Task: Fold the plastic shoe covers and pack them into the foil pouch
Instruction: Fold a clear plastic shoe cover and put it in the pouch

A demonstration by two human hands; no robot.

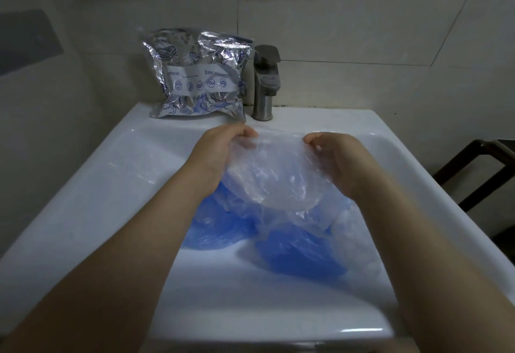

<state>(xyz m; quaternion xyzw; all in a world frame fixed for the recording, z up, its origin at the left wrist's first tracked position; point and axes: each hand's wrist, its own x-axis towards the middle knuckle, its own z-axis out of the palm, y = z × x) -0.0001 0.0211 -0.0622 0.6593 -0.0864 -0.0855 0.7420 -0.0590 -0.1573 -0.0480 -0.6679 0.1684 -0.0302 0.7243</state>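
Only text we can make out is on the foil pouch point(196, 74): its white label strip reads "ontent" (first letter lost in a crease) and "Date", above a row of little round icons.

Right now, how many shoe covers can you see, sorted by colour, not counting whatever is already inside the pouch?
Clear shoe cover: 1, held up over the sink by the left hand and right hand.
Blue shoe covers: at least 2 in the basin, overlapping, so the exact count is unclear.
Total: at least 3.
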